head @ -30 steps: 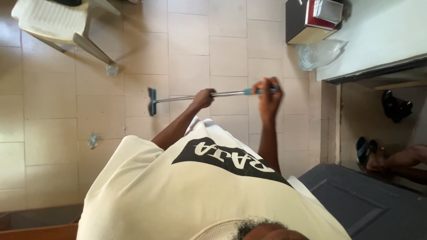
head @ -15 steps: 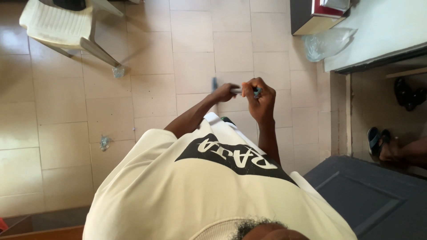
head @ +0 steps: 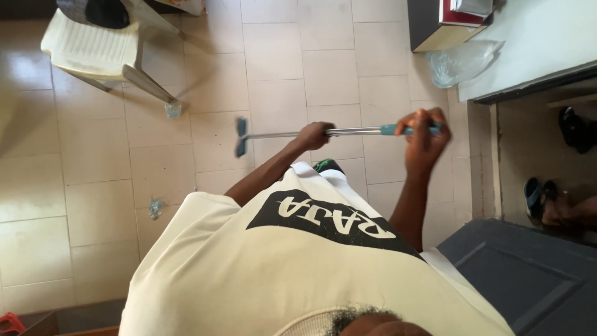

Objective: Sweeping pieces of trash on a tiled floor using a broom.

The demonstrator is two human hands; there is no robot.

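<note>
I hold a long-handled floor tool over the beige tiled floor [head: 99,186]. It has a silver shaft [head: 354,131], a teal grip [head: 393,129] and a small blue head [head: 241,137] that points left. My left hand [head: 317,134] is closed around the middle of the shaft. My right hand [head: 426,138] is closed on the teal grip at the shaft's end. My cream shirt with a black patch [head: 323,218] fills the lower part of the view. A shoe tip [head: 328,166] shows just under the shaft.
A white plastic chair [head: 93,46] stands at the top left. Crumpled clear plastic bits [head: 173,109] lie on the tiles. A clear plastic bag [head: 463,59] and a dark box [head: 443,28] sit at the top right. A dark grey door [head: 528,280], sandals [head: 536,196] and another person's foot [head: 575,213] are on the right.
Half a second ago the shaft was drawn in close and looked short. Now it is stretched sideways again, with the blue head out to the left. Both hands kept their grip.
</note>
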